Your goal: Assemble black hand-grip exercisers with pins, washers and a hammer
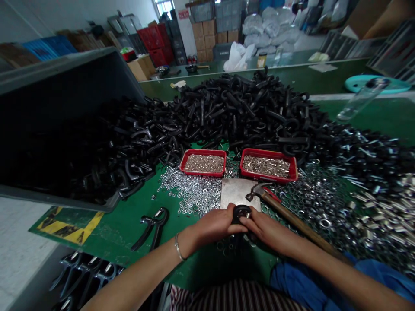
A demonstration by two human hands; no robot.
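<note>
Both hands are closed around a black hand grip exerciser (240,211) with a small metal spring, just in front of a square metal plate (231,192). My left hand (216,223) grips its left side. My right hand (266,228) holds the other side, thumb and fingers by the spring. Much of the exerciser is hidden by the fingers. A claw hammer (292,216) lies right of the plate, its head over the plate's corner and its wooden handle passing behind my right forearm. Another hand grip exerciser (157,222), with its spring fitted, rests on the green table to the left.
Two red trays (202,174) of small metal parts stand behind the plate. Loose nuts (197,190), washers and metal cylinders (382,211) spread around. Black handles (233,103) are heaped behind, spilling from a tipped grey crate (129,86). More exercisers (87,272) sit low at left.
</note>
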